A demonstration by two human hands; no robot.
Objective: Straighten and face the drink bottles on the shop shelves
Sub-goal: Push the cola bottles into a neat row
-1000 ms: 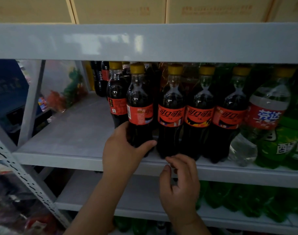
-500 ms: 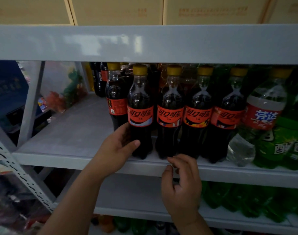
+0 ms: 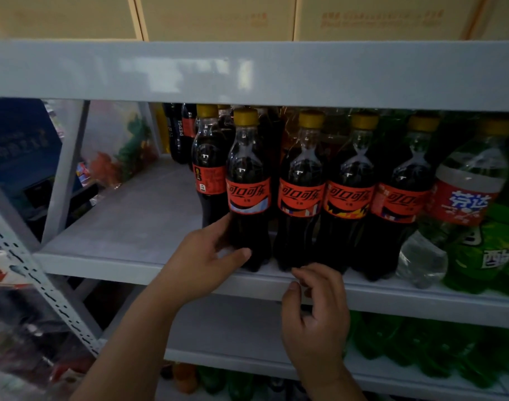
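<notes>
Nearest, the right hand hangs before the front lip of the grey shelf, its fingers loosely bent and holding nothing, fingertips at the lip just below the second cola bottle. Below it, green bottles lie dim on the lower shelf. To the left stands a perforated upright post.

The left hand grips the leftmost front cola bottle low on its body, thumb across the front and fingers round its left side. This bottle stands upright at the shelf's front edge, at the left end of a row of four. It has a yellow cap, dark cola and a red label turned forward.

Touching it on the right are the second bottle, a third cola bottle and a fourth cola bottle, all label-forward. Beyond them stand a clear red-labelled bottle and green soda bottles.

Just behind the held bottle, another cola bottle shows its back label. Farther back are Pepsi bottles, and left of them a clear bag of colourful items. The upper shelf beam hides the rear caps. Cardboard cartons sit above it.
</notes>
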